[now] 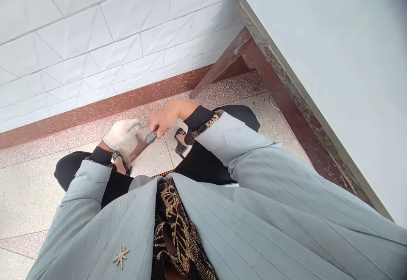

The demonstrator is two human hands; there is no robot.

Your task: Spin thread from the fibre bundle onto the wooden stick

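Note:
My right hand (165, 118), bare, is closed around the grip of a rusty brown tool (138, 149). Grey wire is wound about its handle (150, 137), and the flat brown end points down and left toward the floor. A short brown piece juts up from it; its exact kind is unclear. My left hand (122, 133) wears a white knit glove and is curled closed just left of the tool. Whatever its fingers pinch is too small to make out. Both hands are low between my bent knees, above the floor.
Speckled floor tiles (28, 191) lie beneath me. Ahead stands a white tiled wall (127, 42) with a red-brown skirting (95, 109). To the right, a pale tabletop (343, 68) with a brown wooden leg (219, 64) rises close by. My black shoes (180, 144) flank the tool.

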